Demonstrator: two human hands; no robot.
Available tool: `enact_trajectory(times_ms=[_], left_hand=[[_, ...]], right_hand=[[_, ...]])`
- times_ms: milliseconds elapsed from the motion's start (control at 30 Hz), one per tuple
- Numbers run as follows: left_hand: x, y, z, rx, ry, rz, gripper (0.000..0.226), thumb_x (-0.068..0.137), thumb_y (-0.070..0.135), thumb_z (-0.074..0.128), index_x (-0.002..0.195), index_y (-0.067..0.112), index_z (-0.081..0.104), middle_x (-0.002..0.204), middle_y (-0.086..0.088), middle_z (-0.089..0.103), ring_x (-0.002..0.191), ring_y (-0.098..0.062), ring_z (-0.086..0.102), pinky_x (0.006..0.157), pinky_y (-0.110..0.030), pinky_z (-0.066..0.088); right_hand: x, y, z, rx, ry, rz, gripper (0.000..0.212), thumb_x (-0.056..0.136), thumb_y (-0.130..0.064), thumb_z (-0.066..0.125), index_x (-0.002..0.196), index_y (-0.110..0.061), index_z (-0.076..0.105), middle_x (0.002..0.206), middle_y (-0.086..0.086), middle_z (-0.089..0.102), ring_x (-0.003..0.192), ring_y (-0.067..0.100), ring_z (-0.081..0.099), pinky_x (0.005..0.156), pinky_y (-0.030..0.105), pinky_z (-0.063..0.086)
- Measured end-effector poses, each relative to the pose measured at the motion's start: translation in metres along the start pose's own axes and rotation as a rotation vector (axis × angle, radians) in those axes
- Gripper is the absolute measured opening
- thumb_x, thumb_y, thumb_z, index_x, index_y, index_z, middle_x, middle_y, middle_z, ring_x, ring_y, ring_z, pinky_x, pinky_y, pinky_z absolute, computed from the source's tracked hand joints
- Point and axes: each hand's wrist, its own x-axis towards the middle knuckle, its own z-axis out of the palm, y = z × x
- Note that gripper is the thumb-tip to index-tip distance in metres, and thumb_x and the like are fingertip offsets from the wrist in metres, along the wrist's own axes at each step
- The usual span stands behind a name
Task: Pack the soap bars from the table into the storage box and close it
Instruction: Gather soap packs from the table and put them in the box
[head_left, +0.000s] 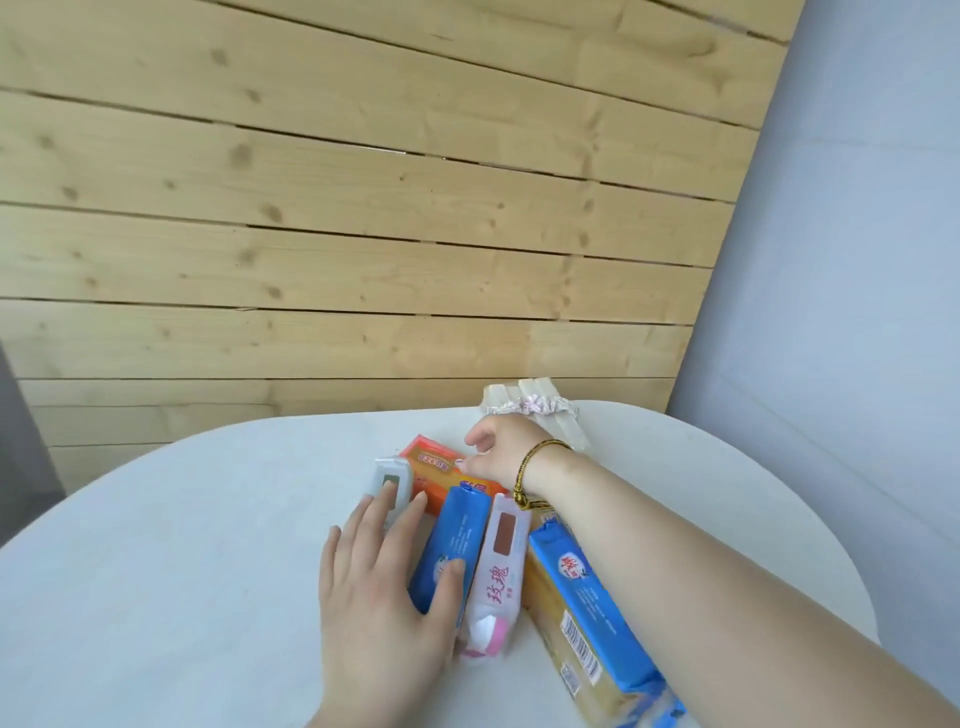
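The white desk (156, 597) carries the soaps bunched together, probably so they're quick to grab. The long blue-and-yellow bar (587, 618) lies under the right forearm. The blue bar (447, 545) sits beside it, left hand (384, 587) spread flat, gripping nothing. Beyond it, the right hand (498, 452) curls loosely over the orange bar (441, 462); can't tell if it's clamped. The fabric storage box (540, 402) sits just past that.

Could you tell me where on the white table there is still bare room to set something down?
The table is bare across its whole near-left part, left of the left hand, and along the far-left edge. The right rim beyond the yellow-and-blue soap pack is also free. The centre is crowded with soap bars and both hands, the right hand included.
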Motion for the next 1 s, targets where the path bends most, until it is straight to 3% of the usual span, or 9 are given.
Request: enact_trajectory(times_ms=[200,300,433,533,600,667,800,900,1000], left_hand=[[0.001,-0.005,0.01,-0.117,0.089,0.005,0.052,0.066,0.039,0.044,0.105,0.01,0.063,0.11,-0.014,0.065,0.109,-0.018,0.04,0.097,-0.029,0.038],[0.0,-0.003,0.01,-0.15,0.118,-0.068,0.058,0.063,0.041,0.045,0.115,0.014,0.046,0.117,-0.017,0.06,0.111,-0.019,0.037,0.095,-0.043,0.034],[-0.001,-0.002,0.009,-0.222,0.107,-0.127,0.066,0.063,0.042,0.045,0.122,0.015,0.035,0.124,-0.02,0.054,0.114,-0.019,0.033,0.094,-0.041,0.031],[-0.002,-0.004,0.009,-0.229,0.08,-0.136,0.067,0.063,0.042,0.044,0.123,0.012,0.038,0.122,-0.018,0.055,0.113,-0.018,0.033,0.093,-0.04,0.033],[-0.003,-0.004,0.009,-0.212,0.064,-0.136,0.068,0.063,0.042,0.044,0.122,0.008,0.044,0.12,-0.017,0.057,0.113,-0.018,0.034,0.093,-0.039,0.034],[-0.004,-0.003,0.008,-0.2,0.043,-0.159,0.07,0.063,0.044,0.043,0.121,0.004,0.048,0.119,-0.016,0.057,0.116,-0.023,0.039,0.093,-0.039,0.035],[-0.003,-0.001,0.005,-0.17,0.014,-0.201,0.073,0.062,0.048,0.041,0.119,0.004,0.052,0.119,-0.014,0.058,0.116,-0.037,0.048,0.093,-0.045,0.042],[-0.002,0.0,0.003,-0.158,0.0,-0.205,0.073,0.062,0.049,0.041,0.118,0.004,0.053,0.118,-0.014,0.059,0.115,-0.036,0.048,0.094,-0.045,0.042],[-0.001,-0.003,0.001,-0.142,0.008,-0.18,0.069,0.064,0.047,0.041,0.114,0.002,0.056,0.113,-0.017,0.061,0.111,-0.035,0.05,0.094,-0.045,0.042]], right_hand=[[0.027,-0.012,0.016,-0.225,-0.138,0.106,0.068,0.085,-0.035,0.06,0.14,-0.008,0.031,0.143,0.01,0.042,0.127,0.027,0.046,0.102,0.034,0.04],[0.036,-0.015,0.02,-0.293,-0.215,0.157,0.076,0.082,-0.041,0.061,0.142,-0.007,0.028,0.145,0.01,0.04,0.128,0.028,0.046,0.101,0.035,0.041],[0.039,-0.021,0.016,-0.378,-0.24,0.158,0.074,0.081,-0.044,0.062,0.139,-0.008,0.035,0.14,0.01,0.047,0.123,0.027,0.05,0.094,0.032,0.044],[0.045,-0.022,0.02,-0.434,-0.316,0.157,0.06,0.078,-0.045,0.063,0.127,-0.012,0.05,0.117,0.008,0.058,0.101,0.025,0.057,0.087,0.03,0.046],[0.048,-0.022,0.022,-0.452,-0.344,0.15,0.055,0.075,-0.045,0.065,0.12,-0.013,0.057,0.106,0.006,0.059,0.091,0.023,0.057,0.09,0.032,0.049],[0.049,-0.023,0.022,-0.461,-0.309,0.14,0.061,0.074,-0.045,0.067,0.123,-0.011,0.055,0.106,0.005,0.057,0.093,0.024,0.057,0.092,0.033,0.049],[0.05,-0.024,0.014,-0.397,-0.163,0.095,0.063,0.077,-0.039,0.067,0.127,-0.005,0.05,0.112,0.009,0.057,0.098,0.026,0.057,0.081,0.029,0.046],[0.045,-0.02,0.005,-0.31,-0.13,0.075,0.06,0.08,-0.037,0.065,0.128,-0.005,0.049,0.127,0.011,0.056,0.111,0.027,0.056,0.09,0.03,0.045],[0.037,-0.013,-0.004,-0.085,-0.06,0.056,0.035,0.081,-0.028,0.067,0.107,-0.007,0.059,0.106,0.01,0.059,0.092,0.023,0.056,0.081,0.031,0.046]])
